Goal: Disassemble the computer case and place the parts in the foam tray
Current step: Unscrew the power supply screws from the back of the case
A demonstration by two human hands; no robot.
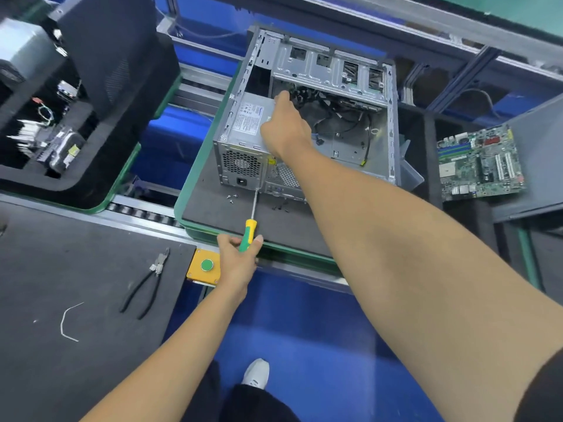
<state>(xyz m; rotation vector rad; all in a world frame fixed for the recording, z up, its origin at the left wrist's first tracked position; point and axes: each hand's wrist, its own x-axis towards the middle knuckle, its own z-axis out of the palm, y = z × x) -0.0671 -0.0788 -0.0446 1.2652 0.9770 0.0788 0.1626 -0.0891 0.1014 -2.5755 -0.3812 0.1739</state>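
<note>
Left hand [240, 254] grips screwdriver [250, 226], tip at power supply [246, 123] rear; right hand [285, 126] steadies its top, fingers reaching (curl unclear). Seat tip squarely before turning.

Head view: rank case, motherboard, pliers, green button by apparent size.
1. Case
2. Motherboard
3. Pliers, long but thin; they lie nearer the camera, so their place against the motherboard is unsure
4. Green button
</note>
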